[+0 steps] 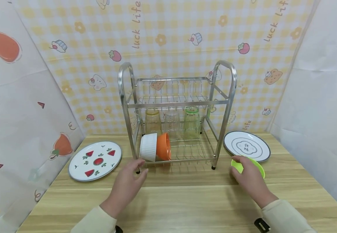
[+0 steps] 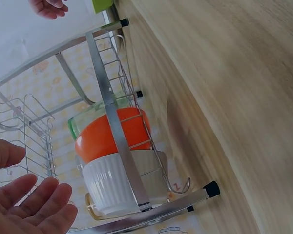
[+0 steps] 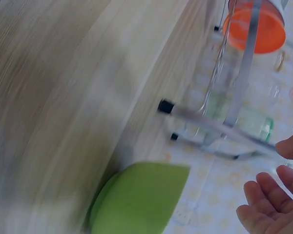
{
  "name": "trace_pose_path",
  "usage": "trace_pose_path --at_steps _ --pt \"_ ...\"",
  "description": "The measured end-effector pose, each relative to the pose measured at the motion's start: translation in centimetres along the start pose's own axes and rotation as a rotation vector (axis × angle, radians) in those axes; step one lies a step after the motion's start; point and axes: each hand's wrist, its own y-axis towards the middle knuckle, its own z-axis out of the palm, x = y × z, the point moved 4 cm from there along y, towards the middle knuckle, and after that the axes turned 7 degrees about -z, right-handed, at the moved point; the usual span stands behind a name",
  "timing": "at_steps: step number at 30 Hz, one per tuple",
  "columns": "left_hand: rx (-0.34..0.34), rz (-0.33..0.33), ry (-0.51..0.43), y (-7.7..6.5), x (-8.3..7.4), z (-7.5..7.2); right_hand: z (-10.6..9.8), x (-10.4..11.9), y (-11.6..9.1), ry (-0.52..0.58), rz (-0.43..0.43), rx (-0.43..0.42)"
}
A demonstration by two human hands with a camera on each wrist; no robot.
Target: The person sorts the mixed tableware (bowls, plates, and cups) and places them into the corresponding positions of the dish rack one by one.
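Observation:
My left hand (image 1: 129, 182) is held near the front left leg of the metal dish rack (image 1: 177, 104), fingers loosely bent and holding nothing. On the rack's lower tier a white ribbed bowl (image 1: 148, 147) and an orange bowl (image 1: 163, 147) stand on their sides, nested together. In the left wrist view the fingers (image 2: 41, 195) are apart from the white bowl. My right hand (image 1: 248, 178) hovers over a lime green bowl (image 1: 258, 166) on the table, partly covering it in the head view. The right wrist view has the relaxed fingers (image 3: 266, 192) apart from the green bowl (image 3: 141, 200).
Behind the bowls, a yellow-tinted glass (image 1: 153, 120), a clear glass (image 1: 172, 124) and a green-tinted glass (image 1: 191, 123) stand upside down. A watermelon-patterned plate (image 1: 107, 161) lies left of the rack, a white dark-rimmed plate (image 1: 233, 140) on the right. Patterned cloth walls enclose the table.

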Motion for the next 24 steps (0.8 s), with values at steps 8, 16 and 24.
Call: trace_pose_path --at_steps 8,16,24 --pt "0.023 -0.015 0.035 -0.3 0.6 0.7 -1.0 -3.2 0.1 0.024 0.098 0.021" --pt "0.055 0.002 0.048 -0.6 0.3 1.0 -2.0 -6.1 0.5 -0.019 0.187 0.086" --pt "0.083 -0.001 0.061 -0.9 0.5 1.2 -2.1 -8.9 0.4 -0.077 0.253 0.187"
